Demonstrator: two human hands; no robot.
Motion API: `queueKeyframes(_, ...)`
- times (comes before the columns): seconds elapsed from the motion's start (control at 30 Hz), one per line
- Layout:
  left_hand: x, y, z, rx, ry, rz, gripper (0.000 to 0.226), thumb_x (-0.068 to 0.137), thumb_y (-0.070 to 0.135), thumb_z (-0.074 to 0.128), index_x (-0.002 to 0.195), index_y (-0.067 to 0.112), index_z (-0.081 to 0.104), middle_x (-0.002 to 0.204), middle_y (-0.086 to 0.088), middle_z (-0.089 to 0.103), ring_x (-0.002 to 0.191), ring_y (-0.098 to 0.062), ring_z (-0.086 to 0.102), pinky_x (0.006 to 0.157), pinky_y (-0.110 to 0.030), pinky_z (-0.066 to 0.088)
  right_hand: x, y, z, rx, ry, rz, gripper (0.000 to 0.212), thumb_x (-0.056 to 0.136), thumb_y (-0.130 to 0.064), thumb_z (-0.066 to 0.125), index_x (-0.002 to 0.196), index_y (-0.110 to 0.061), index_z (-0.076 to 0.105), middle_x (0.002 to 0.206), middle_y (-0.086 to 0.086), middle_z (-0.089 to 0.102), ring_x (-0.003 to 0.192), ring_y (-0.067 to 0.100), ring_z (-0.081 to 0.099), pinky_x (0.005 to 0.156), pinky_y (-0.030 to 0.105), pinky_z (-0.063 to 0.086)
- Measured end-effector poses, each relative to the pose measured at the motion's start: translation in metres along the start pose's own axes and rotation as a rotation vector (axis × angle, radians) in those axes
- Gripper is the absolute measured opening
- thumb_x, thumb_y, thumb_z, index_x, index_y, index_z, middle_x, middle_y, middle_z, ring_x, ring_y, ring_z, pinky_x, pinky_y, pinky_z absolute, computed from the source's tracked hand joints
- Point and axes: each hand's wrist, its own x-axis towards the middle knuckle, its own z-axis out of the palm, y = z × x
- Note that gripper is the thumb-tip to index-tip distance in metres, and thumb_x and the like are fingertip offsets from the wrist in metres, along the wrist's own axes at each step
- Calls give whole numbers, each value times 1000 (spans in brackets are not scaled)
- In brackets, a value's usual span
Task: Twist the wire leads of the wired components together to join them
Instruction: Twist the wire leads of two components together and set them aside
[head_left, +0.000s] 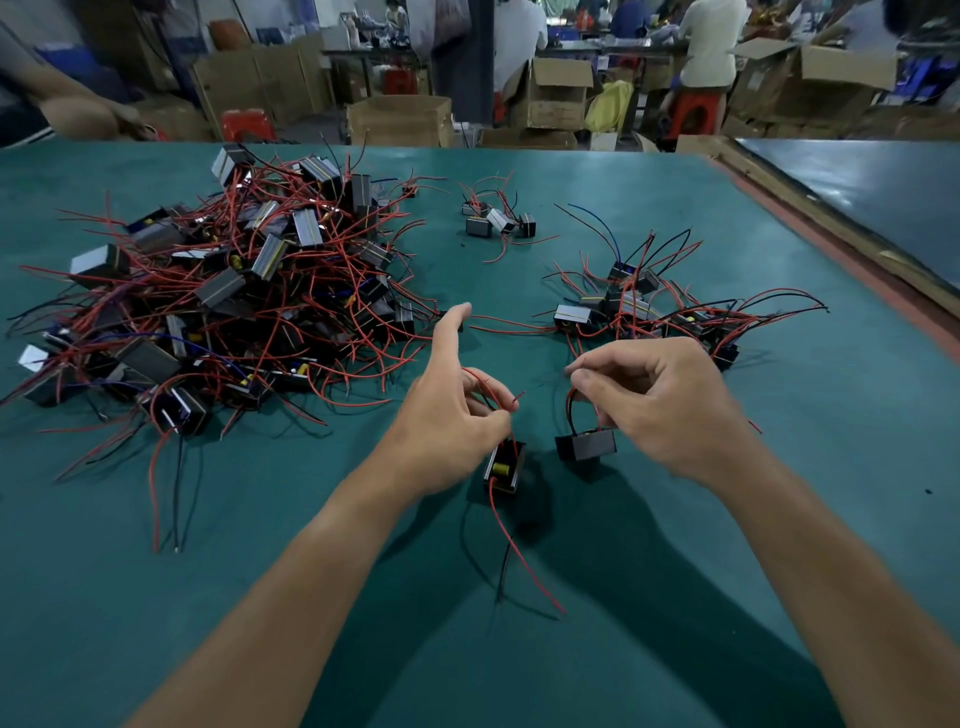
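Two small black box components hang by their leads above the green table (675, 519). My left hand (447, 421) pinches red and black leads of the left component (503, 470), which shows a yellow part and trails a red and a black wire toward me. My right hand (660, 400) pinches the red and black leads of the right component (587, 446), which dangles just below its fingers. The two hands are about a hand's width apart, and the two sets of leads do not touch.
A big tangled heap of components with red and black wires (223, 291) covers the left of the table. A smaller heap (660, 312) lies just behind my right hand, and a few units (496, 218) sit far centre. Cardboard boxes and people stand beyond the table's far edge.
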Motion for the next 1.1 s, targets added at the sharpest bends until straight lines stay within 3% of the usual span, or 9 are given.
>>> queueKeyframes(0.17, -2, 1, 0, 56, 15, 71, 107, 77, -5, 53, 139, 66, 4, 87, 5, 70, 55, -23, 63, 55, -27, 49, 0, -1, -2, -38, 44, -8, 13, 83, -21, 74, 82, -34, 74, 63, 0, 69, 57, 28, 62, 58, 44, 55)
queueKeyframes(0.33, -2, 1, -1, 66, 40, 91, 103, 77, 7, 64, 142, 60, 5, 76, 9, 69, 52, -22, 63, 58, -35, 53, 0, 0, 1, -48, -5, 29, 14, 85, -18, 73, 73, -26, 74, 56, -3, 65, 51, 19, 56, 59, 39, 52)
queueKeyframes(0.47, -2, 3, -1, 86, 111, 34, 108, 79, 7, 71, 142, 59, 1, 77, 14, 69, 55, -24, 66, 63, -41, 57, -1, -1, 0, -63, -21, 42, 14, 89, -19, 67, 78, -20, 75, 58, 6, 63, 55, 30, 58, 56, 34, 49)
queueKeyframes(0.6, 0, 0, -6, 195, 210, -84, 114, 73, 34, 84, 143, 56, -3, 84, 12, 68, 71, -20, 65, 79, -47, 56, -1, -2, 0, -22, -11, 48, 14, 90, -17, 66, 80, -23, 75, 58, 10, 63, 51, 24, 61, 52, 23, 50)
queueKeyframes(0.73, 0, 0, -3, 182, 99, -120, 111, 65, 53, 83, 145, 49, 5, 78, 16, 72, 62, -7, 57, 80, -42, 53, 0, 0, 0, -29, -2, 30, 14, 89, -17, 67, 80, -25, 74, 59, 7, 64, 52, 25, 62, 53, 26, 52)
queueKeyframes(0.83, -4, 2, 1, 190, -35, -143, 119, 51, 62, 82, 143, 50, 9, 79, 17, 72, 68, -6, 65, 84, -40, 55, -1, 1, 1, -53, -26, 35, 9, 87, -24, 67, 83, -29, 73, 59, 4, 66, 52, 25, 63, 56, 42, 56)
queueKeyframes(1.0, -7, 7, 4, 196, -144, -139, 119, 45, 51, 86, 144, 42, 21, 81, 13, 71, 64, -10, 61, 72, -37, 55, -1, 0, 1, -9, -84, 62, 10, 88, -23, 65, 85, -29, 72, 68, 1, 71, 55, 15, 69, 65, 50, 59)
queueKeyframes(1.1, -7, 8, 2, 187, -168, -144, 84, 64, 24, 87, 134, 30, 41, 82, 6, 72, 67, -19, 63, 74, -40, 54, -3, -5, 0, 19, -152, 70, 14, 89, -16, 67, 84, -26, 74, 68, -4, 72, 60, 16, 71, 67, 51, 60)
